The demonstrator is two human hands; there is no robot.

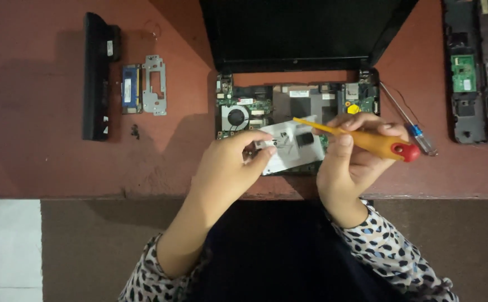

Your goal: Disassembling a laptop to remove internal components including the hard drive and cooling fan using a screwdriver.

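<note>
1. The table (pixel 42 168) is a reddish-brown top, and I sit at its near edge with the work straight in front of me.
2. The laptop (pixel 300 33) lies open at the middle of the table, its dark screen tipped away from me and its base stripped of its cover, so the green board and the round fan (pixel 235 117) show.
3. A long black battery (pixel 95 75) lies well off to the left, with a small memory card (pixel 131 88) and a grey metal bracket (pixel 154 85) just beside it.
4. More stripped laptop parts (pixel 476 72) lie at the far right edge.
5. The white hard drive (pixel 291 148) sits in the near part of the base, tilted; it is the piece I am working on.
6. My left hand (pixel 227 165) pinches the drive's left end between thumb and fingers.
7. My right hand (pixel 358 151) is closed around the orange screwdriver (pixel 367 140), whose tip points at the top of the drive.
8. A thinner blue-handled screwdriver (pixel 414 128) lies on the table behind my right hand.
9. I judge the drive is being freed from its bay; the next move needs the tip seated square while my left hand steadies the drive.
</note>
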